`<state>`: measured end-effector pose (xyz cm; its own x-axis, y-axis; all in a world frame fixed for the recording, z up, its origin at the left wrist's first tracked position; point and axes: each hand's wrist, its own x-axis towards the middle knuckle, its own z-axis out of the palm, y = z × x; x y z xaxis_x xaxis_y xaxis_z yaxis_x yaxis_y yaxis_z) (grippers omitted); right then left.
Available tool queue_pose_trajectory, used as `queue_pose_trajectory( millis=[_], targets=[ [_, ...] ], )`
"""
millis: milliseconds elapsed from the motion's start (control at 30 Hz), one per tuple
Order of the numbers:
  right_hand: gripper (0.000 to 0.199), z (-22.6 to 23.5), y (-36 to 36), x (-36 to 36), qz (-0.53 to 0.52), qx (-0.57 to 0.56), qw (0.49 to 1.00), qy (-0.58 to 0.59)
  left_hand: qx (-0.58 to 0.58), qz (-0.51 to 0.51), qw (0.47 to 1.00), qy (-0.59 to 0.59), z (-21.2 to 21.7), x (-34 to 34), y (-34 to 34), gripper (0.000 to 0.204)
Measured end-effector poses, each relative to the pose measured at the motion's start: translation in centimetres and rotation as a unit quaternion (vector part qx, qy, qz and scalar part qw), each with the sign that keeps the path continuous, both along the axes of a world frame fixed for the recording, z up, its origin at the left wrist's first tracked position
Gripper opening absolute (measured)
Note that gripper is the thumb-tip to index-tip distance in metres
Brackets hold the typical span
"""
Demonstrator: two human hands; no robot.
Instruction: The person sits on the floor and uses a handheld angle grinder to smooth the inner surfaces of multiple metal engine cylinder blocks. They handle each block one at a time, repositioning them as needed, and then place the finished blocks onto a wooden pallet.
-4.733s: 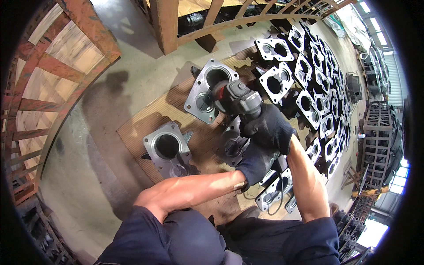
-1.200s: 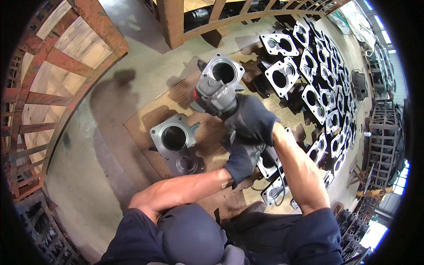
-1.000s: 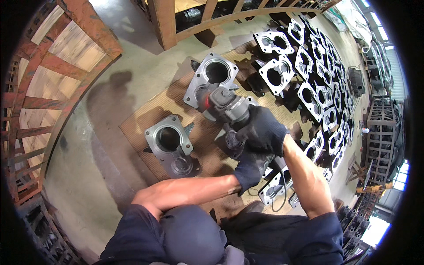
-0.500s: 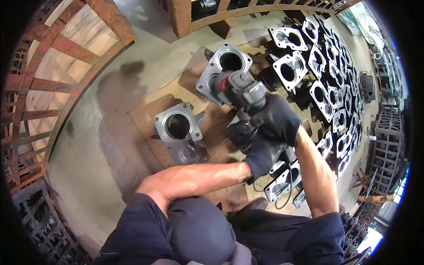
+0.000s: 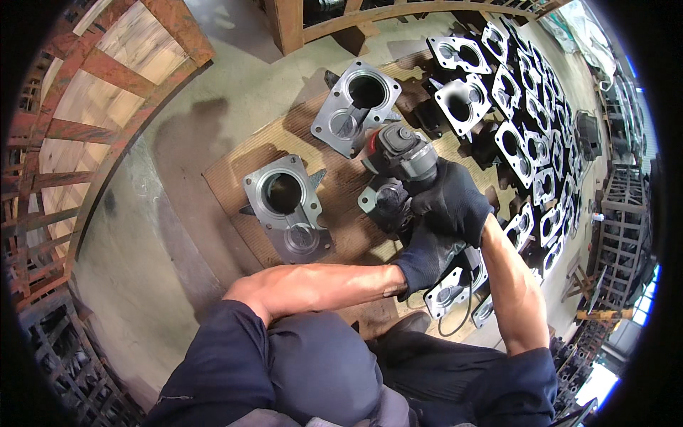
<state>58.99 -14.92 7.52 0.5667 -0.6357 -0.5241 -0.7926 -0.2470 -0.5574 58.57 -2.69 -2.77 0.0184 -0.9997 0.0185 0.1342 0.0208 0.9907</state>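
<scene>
Black-gloved, my right hand (image 5: 457,201) is wrapped around the body of a dark grey angle grinder (image 5: 407,151) with a red patch near its head. My left hand (image 5: 431,254), gloved too, is closed around the tool's rear part, closer to me. The grinder's head hangs just right of the lower edge of a metal casting (image 5: 348,124) with a large round bore. Partly under the tool and gloves lies another casting (image 5: 386,201). A third casting (image 5: 284,198), with a machined flange face and dark side lugs, lies at the left. The grinder's disc cannot be made out.
The castings rest on brown corrugated cardboard (image 5: 226,186). Rows of similar castings (image 5: 517,154) cover the floor at the right. A thin cable (image 5: 466,313) loops by my right forearm. A rusty crate with wooden panels (image 5: 91,121) stands left, and a metal frame (image 5: 288,28) stands behind.
The grinder and both hands have moved right and slightly nearer me, off the far casting. That casting's lower part, earlier covered by the tool, now shows.
</scene>
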Motion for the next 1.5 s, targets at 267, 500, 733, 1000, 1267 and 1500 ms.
queue_pose_trajectory(
  millis=[267,500,733,1000,1267,1500],
  targets=[
    [0.060,-0.4,1.7,1.2,0.033,0.012,0.999,0.039,-0.060,0.036,0.997,0.044,-1.4,-0.3,2.3,0.028],
    [0.057,-0.1,0.4,1.3,-0.006,0.047,0.999,-0.006,0.051,-0.001,0.996,0.076,1.5,1.9,0.9,0.025],
    [0.045,-0.8,0.9,6.2,0.075,-0.009,0.997,0.006,-0.024,0.125,0.990,0.068,-0.8,4.0,1.7,0.022],
    [0.047,1.3,0.2,3.8,0.049,0.017,0.995,-0.083,0.095,0.034,0.732,0.674,1.5,2.1,-0.8,0.030],
    [0.036,4.4,-5.8,-3.6,0.176,-0.149,0.913,-0.337,-0.002,0.050,0.993,0.103,7.2,1.6,-6.3,0.032],
    [0.040,1.2,-8.8,-6.4,0.161,-0.129,0.893,-0.400,-0.003,0.191,0.976,-0.105,8.5,0.0,-7.4,0.054]
  ],
)
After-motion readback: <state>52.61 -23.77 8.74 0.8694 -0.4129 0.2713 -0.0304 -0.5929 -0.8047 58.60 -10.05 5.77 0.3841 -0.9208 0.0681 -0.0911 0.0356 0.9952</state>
